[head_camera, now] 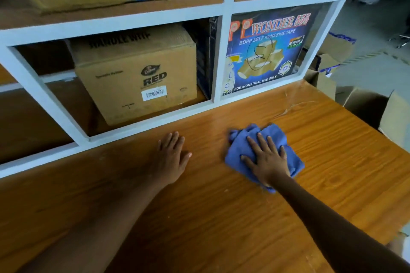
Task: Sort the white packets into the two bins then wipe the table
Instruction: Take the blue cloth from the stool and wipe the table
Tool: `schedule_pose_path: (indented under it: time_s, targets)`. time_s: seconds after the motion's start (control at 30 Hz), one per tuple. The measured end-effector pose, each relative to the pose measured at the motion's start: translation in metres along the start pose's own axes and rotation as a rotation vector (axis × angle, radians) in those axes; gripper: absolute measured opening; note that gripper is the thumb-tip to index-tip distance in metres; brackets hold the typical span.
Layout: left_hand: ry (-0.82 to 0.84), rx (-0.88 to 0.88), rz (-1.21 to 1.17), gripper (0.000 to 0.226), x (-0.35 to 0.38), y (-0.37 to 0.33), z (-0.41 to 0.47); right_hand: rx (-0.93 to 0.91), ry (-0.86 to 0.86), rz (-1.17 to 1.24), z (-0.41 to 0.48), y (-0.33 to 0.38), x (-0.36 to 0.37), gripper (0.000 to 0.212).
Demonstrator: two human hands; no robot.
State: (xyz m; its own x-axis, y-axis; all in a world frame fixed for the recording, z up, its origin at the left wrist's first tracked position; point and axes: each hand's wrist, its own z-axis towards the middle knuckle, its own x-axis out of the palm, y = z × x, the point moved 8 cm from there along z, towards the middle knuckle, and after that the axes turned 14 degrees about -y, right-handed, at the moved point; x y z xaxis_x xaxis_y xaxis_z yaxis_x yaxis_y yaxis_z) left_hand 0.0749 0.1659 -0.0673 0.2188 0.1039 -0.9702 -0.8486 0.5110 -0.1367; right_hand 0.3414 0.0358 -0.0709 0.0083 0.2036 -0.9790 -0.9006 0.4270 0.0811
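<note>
A crumpled blue cloth [239, 146] lies on the wooden table [210, 217], right of the middle. My right hand [266, 159] presses flat on the cloth with its fingers spread and straight. My left hand [170, 157] rests palm down on the bare wood to the left of the cloth, fingers straight. No white packets and no bins are in view.
A white shelf frame [219, 55] runs along the table's far edge. It holds a brown carton [137, 77] and a blue tape box [264, 51]. Open cardboard boxes [375, 108] stand on the floor past the table's right edge.
</note>
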Motion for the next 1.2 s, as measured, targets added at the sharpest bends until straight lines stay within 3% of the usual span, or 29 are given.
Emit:
schedule_pose_path:
  time_s: [0.1, 0.17, 0.2, 0.3, 0.4, 0.47, 0.53, 0.6, 0.63, 0.77, 0.83, 0.9, 0.97, 1.03, 1.1, 1.13, 1.2]
  targets:
    - [-0.076, -0.119, -0.018, 0.076, 0.006, 0.012, 0.001, 0.400, -0.018, 0.038, 0.055, -0.015, 0.005, 0.072]
    - [-0.116, -0.207, -0.030, 0.083, 0.006, 0.017, 0.002, 0.472, 0.004, 0.048, 0.074, 0.018, 0.010, 0.075]
    - [-0.129, -0.247, -0.036, 0.085, 0.005, 0.020, 0.003, 0.380, 0.014, 0.037, 0.080, 0.047, 0.013, 0.076]
    - [-0.199, -0.419, -0.087, 0.088, 0.000, 0.035, 0.003, -0.178, 0.032, 0.071, 0.067, 0.140, 0.018, 0.073]
    - [-0.249, -0.486, -0.099, 0.082, 0.001, 0.044, 0.004, -0.447, 0.041, 0.126, 0.062, 0.143, 0.016, 0.074]
    - [-0.220, -0.481, -0.090, 0.080, 0.007, 0.044, 0.005, -0.330, -0.006, 0.114, 0.090, 0.111, 0.019, 0.072]
    - [-0.209, -0.474, -0.085, 0.072, 0.008, 0.044, 0.004, 0.033, -0.042, 0.068, 0.118, 0.078, 0.022, 0.069]
    - [-0.194, -0.460, -0.050, 0.062, 0.006, 0.044, 0.004, 0.306, -0.037, 0.043, 0.128, 0.086, 0.026, 0.071]
    - [-0.188, -0.456, -0.045, 0.061, 0.003, 0.044, 0.004, 0.337, -0.009, 0.036, 0.126, 0.107, 0.028, 0.072]
    - [-0.215, -0.446, -0.219, 0.055, -0.006, 0.044, 0.005, -0.016, 0.046, 0.087, 0.081, 0.200, 0.028, 0.076]
    - [-0.196, -0.392, -0.370, 0.051, -0.009, 0.053, -0.002, -0.263, 0.057, 0.117, 0.054, 0.211, 0.022, 0.074]
    - [-0.147, -0.248, -0.391, 0.059, -0.013, 0.065, -0.024, -0.394, 0.059, 0.097, 0.044, 0.187, 0.019, 0.074]
    - [-0.113, -0.130, -0.325, 0.073, -0.017, 0.088, -0.050, -0.246, 0.009, 0.051, 0.058, 0.136, 0.018, 0.073]
    - [-0.084, -0.082, -0.267, 0.082, -0.021, 0.112, -0.070, 0.066, -0.016, 0.041, 0.070, 0.090, 0.016, 0.073]
    - [-0.074, -0.072, -0.234, 0.086, -0.028, 0.130, -0.082, 0.295, -0.003, 0.052, 0.068, 0.090, 0.017, 0.072]
    - [-0.063, -0.063, -0.202, 0.087, -0.030, 0.137, -0.086, 0.329, 0.007, 0.063, 0.062, 0.108, 0.017, 0.071]
    - [-0.060, -0.057, -0.163, 0.087, -0.036, 0.149, -0.093, 0.168, 0.032, 0.092, 0.043, 0.165, 0.017, 0.069]
